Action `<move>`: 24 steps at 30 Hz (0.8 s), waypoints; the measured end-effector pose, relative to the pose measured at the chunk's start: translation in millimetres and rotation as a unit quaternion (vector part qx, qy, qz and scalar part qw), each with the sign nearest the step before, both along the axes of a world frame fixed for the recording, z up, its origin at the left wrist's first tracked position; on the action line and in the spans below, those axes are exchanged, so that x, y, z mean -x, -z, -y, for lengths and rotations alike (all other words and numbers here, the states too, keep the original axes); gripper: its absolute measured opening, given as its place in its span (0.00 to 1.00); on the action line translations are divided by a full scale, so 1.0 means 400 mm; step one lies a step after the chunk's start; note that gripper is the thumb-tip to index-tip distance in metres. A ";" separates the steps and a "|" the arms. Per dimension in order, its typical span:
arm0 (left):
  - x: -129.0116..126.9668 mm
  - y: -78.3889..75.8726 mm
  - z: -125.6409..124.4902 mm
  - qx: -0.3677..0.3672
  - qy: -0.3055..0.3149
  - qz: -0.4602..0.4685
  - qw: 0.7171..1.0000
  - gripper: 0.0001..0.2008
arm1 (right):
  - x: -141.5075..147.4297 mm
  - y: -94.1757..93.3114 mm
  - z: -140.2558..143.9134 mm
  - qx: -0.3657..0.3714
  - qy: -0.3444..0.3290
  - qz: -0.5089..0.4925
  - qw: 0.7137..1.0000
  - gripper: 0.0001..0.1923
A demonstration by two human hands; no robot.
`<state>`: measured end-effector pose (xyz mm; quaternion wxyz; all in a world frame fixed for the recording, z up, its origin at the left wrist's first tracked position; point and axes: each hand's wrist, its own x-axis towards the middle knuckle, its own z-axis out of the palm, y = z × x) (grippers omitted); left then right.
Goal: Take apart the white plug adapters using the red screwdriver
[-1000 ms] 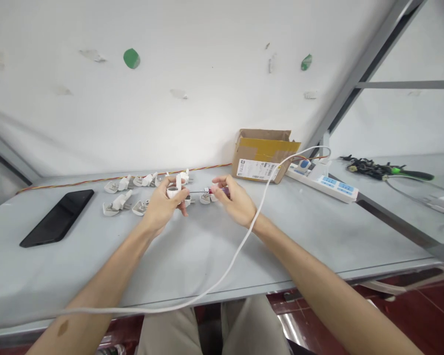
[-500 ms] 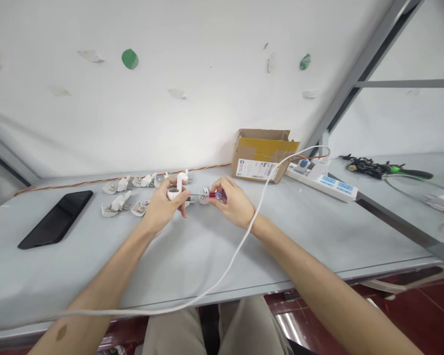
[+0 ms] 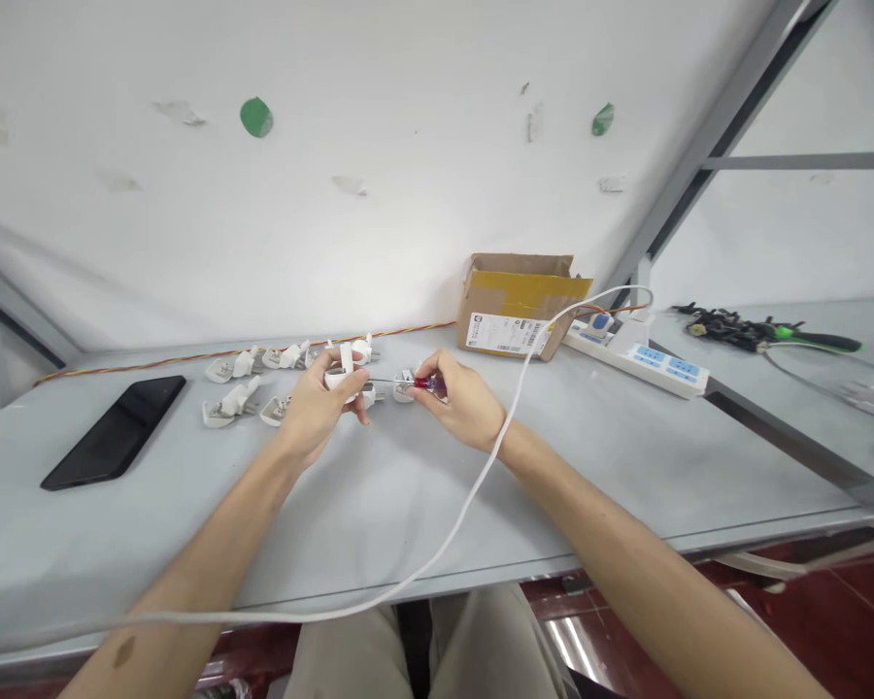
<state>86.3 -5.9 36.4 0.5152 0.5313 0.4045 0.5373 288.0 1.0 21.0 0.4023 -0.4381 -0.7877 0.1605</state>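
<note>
My left hand [image 3: 322, 396] is closed on a white plug [image 3: 346, 359], held up off the table, with part of it hidden by the fingers. In my right hand [image 3: 455, 396] is a screwdriver, its red translucent handle [image 3: 429, 384] pinched between thumb and fingers. The thin metal shaft [image 3: 389, 381] points left and meets the plug at my left fingers; the exact contact point is hidden. Behind and left of my hands lie several opened white plugs [image 3: 231, 398] in two rows, some partly covered by my left hand.
A black phone [image 3: 115, 432] lies at the left. An open cardboard box [image 3: 517, 311] stands against the wall. Right of it is a white power strip [image 3: 645, 359]. One white cable [image 3: 473, 495] crosses over my right wrist. Black cables [image 3: 732, 328] lie far right.
The plug has turned slightly in my left hand, its upright part tilting toward the left. The screwdriver handle has rotated a little in my right fingers. Both hands stay in place.
</note>
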 end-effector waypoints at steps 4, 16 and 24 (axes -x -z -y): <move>0.003 0.000 -0.005 0.005 -0.007 0.023 1.000 0.16 | 0.002 0.000 0.001 -0.006 0.039 0.011 0.999 0.08; -0.034 -0.001 0.033 0.057 0.097 0.008 0.994 0.18 | 0.026 -0.012 0.030 0.019 -0.040 -0.017 0.999 0.48; -0.055 0.034 0.033 0.044 0.148 -0.018 0.988 0.20 | 0.035 0.012 0.029 -0.026 -0.058 0.014 0.998 0.39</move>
